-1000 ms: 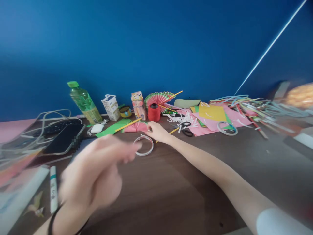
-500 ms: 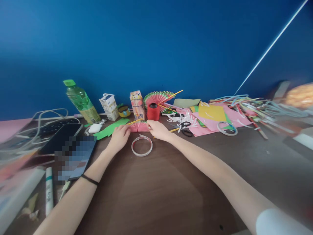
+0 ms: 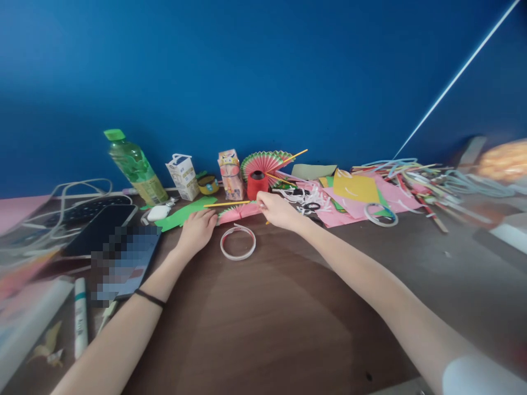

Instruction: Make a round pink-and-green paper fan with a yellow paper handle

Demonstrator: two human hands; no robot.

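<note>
A small pink pleated paper fan (image 3: pixel 239 213) with a yellow stick lies on the dark wooden desk (image 3: pixel 280 318). My left hand (image 3: pixel 196 230) rests at its left end, fingers curled down on the fan's edge. My right hand (image 3: pixel 276 209) pinches the fan's right end, lifting it slightly. A white tape roll (image 3: pixel 237 242) lies flat just in front of the fan, between my hands. Behind stands a red thread spool (image 3: pixel 257 185) and a larger open pink fan (image 3: pixel 263 163).
A green bottle (image 3: pixel 135 167), two small cartons (image 3: pixel 183 176) and a yellow tape (image 3: pixel 209 185) line the blue wall. Phones (image 3: pixel 102 230), cables and a marker (image 3: pixel 79 318) lie at left. Coloured paper (image 3: pixel 356 189), scissors (image 3: pixel 310 207), strips and another tape ring (image 3: pixel 381 214) clutter the right.
My left hand swung from close to the camera out to the fan's left end. My right hand shifted right and raised the fan's right end with its stick.
</note>
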